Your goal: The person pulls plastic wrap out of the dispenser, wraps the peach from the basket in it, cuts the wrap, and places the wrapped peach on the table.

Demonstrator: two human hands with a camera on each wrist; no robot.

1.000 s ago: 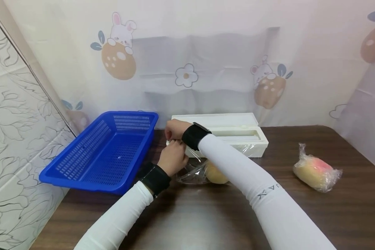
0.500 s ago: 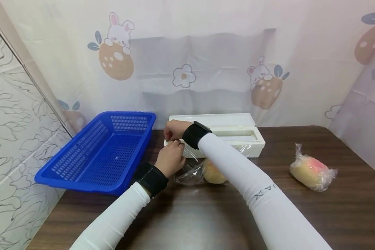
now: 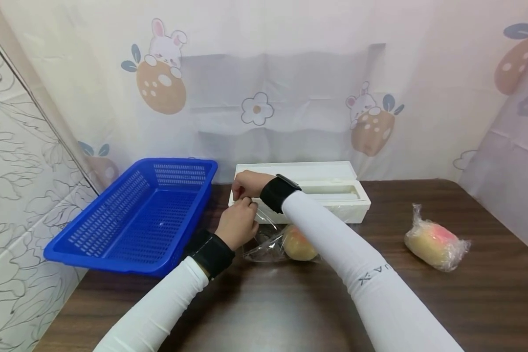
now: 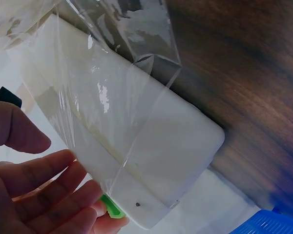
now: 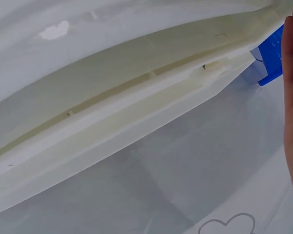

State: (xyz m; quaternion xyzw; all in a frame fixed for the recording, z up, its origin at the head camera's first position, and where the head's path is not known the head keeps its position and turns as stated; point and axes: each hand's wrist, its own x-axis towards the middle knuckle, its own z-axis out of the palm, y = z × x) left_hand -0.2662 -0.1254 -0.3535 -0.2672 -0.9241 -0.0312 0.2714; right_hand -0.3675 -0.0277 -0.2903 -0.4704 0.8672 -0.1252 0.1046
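dark wood table (image 3: pixel 488 303) under a bunny-print curtain. both hands meet at the left end of the white dispenser (image 3: pixel 330 193); the left hand (image 3: pixel 237 222) pinches the cling film (image 4: pixel 112 97), right hand (image 3: pixel 245 183) curled on its edge too. the sheet drapes toward the fruit (image 3: pixel 297 243). thin, clingy, likely tears easily, so best held by the corners.

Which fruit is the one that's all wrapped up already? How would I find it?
Look at the dark wooden table, to the right of the white film box. The wrapped fruit lies alone there, yellow with a pink patch, sealed in crinkly film with a twisted tail, away from both hands.
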